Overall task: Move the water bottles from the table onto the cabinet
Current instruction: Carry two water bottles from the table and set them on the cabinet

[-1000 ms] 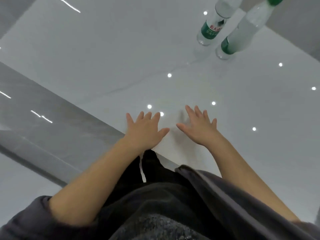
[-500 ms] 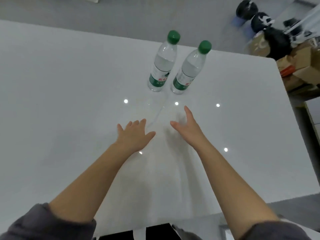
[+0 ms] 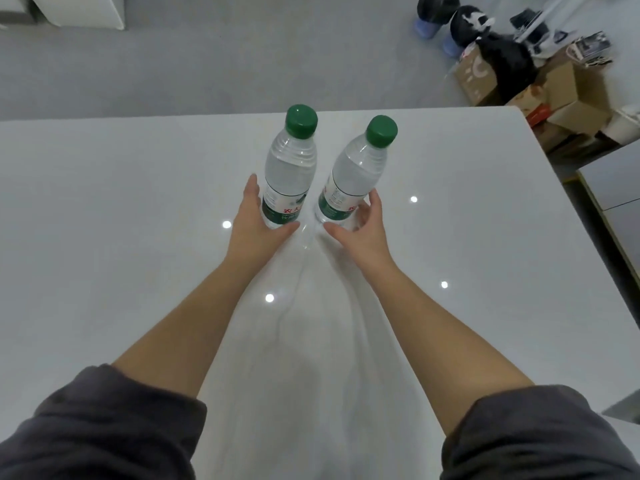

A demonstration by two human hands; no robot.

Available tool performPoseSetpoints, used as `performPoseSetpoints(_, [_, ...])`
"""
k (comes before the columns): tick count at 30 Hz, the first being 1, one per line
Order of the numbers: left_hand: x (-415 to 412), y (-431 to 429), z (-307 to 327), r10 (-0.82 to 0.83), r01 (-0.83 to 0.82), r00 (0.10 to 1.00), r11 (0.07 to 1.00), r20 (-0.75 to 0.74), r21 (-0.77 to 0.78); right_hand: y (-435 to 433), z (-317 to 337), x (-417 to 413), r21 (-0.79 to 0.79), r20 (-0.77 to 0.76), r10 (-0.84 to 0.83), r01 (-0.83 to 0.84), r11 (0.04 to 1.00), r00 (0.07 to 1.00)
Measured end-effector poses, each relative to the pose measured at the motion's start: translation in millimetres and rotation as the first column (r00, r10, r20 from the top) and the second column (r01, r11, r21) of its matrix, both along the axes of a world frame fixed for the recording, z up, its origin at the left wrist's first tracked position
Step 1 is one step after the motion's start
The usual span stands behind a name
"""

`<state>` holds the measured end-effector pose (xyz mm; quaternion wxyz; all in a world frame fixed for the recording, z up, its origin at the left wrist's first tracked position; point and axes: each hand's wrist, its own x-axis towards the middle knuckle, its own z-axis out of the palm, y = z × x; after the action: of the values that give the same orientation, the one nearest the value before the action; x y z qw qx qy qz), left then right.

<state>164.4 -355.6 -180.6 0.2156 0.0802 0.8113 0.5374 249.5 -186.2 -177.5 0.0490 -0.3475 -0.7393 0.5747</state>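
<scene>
Two clear water bottles with green caps and green labels stand upright side by side on the white table. My left hand wraps the base of the left bottle, fingers on its left side and thumb in front. My right hand is cupped at the base of the right bottle. Its fingers touch the bottle's right side and its thumb is spread just in front of the base. Both bottles rest on the table. No cabinet is clearly in view.
The table's far edge lies just behind the bottles, with grey floor beyond. Cardboard boxes and black bags are piled on the floor at the far right. A grey surface sits beyond the table's right edge.
Both hands have moved forward from the bare tabletop to the bottles' bases and curled around them. The camera has tilted up, so the bottles appear nearer.
</scene>
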Motion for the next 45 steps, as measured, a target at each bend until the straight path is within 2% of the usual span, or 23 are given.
performPoseSetpoints(7, [-16.8, 13.7, 2.7, -0.027, 0.028, 1.000, 1.000, 0.010, -0.012, 4.6, -5.8, -30.8, 0.109, -0.040, -0.054, 0.058, 0.992, 0.998])
performPoseSetpoints(16, [21.1, -9.7, 0.2, -0.111, 0.111, 0.992, 0.994, 0.053, 0.009, -23.8, -29.0, 29.0, 0.053, -0.001, -0.087, 0.087, 0.995, 0.996])
performPoseSetpoints(23, [36.3, -18.2, 6.7, -0.139, 0.136, 0.986, 0.990, 0.093, 0.040, -39.1, -12.9, 47.1, 0.060, -0.035, -0.152, 0.153, 0.986, 0.988])
performPoseSetpoints(31, [133.6, -36.0, 30.5, -0.234, 0.223, 0.962, 0.971, 0.143, 0.089, -74.5, 4.2, 176.1, 0.060, 0.043, -0.274, 0.272, 0.961, 0.961])
performPoseSetpoints(35, [192.9, -29.6, 50.6, -0.305, 0.288, 0.940, 0.950, 0.154, 0.121, -81.1, 25.2, 248.0, 0.026, -0.009, -0.385, 0.385, 0.922, 0.923])
performPoseSetpoints(39, [258.5, -11.8, 69.6, -0.381, 0.364, 0.916, 0.922, 0.130, 0.135, -75.9, 45.7, 322.9, 0.008, -0.085, -0.532, 0.534, 0.845, 0.843])
performPoseSetpoints(45, [371.4, 45.0, 99.7, -0.547, 0.520, 0.831, 0.827, 0.099, 0.213, -46.1, 78.9, 456.7, 0.052, -0.164, -0.709, 0.723, 0.688, 0.686])
